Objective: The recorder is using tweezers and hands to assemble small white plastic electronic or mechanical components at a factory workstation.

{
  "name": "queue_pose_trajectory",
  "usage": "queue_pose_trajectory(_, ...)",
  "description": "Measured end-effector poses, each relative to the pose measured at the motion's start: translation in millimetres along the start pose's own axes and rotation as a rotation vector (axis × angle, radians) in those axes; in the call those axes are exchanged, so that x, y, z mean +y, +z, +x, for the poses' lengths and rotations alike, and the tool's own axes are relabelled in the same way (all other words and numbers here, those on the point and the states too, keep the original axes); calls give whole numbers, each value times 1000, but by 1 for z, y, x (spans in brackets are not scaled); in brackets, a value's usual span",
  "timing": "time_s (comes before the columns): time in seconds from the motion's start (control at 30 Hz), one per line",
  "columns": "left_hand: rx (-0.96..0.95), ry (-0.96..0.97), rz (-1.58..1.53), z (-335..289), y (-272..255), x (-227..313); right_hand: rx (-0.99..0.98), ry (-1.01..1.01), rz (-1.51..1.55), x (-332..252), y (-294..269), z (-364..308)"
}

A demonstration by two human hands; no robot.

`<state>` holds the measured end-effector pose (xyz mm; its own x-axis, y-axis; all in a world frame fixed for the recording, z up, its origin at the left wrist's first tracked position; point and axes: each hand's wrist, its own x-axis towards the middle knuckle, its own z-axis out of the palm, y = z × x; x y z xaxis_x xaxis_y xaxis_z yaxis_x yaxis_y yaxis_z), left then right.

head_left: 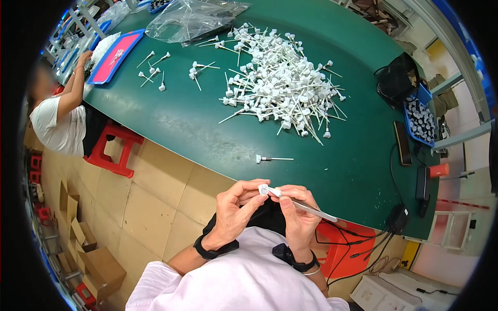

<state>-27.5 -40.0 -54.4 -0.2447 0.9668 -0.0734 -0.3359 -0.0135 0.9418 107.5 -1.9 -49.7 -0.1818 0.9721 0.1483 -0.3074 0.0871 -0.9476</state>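
Observation:
Near the table's front edge, my left hand (236, 207) pinches a small white plastic part (263, 189) between thumb and fingertips. My right hand (300, 210) is closed around a slim silver tool (314, 210), which looks like a pair of tweezers. Its working end lies against or very near the white part; fingers partly hide the contact. Just beyond my hands, a single white-headed piece with a thin stem (274, 158) lies on the green table. Farther back is a large heap of similar white-headed pieces (282, 78).
Several loose pieces (153, 71) lie left of the heap, near a blue tray with a pink base (115, 57) and a clear plastic bag (194, 19). A co-worker (59, 114) sits at left. At right are a black bag (397, 78), a phone (402, 142) and cables (358, 241).

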Motion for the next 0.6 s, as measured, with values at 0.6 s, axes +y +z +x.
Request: queue_pose_trajectory(0.6, 22, 81, 122, 1, -1, -2, 1, -116, -257, -2, 3, 2)
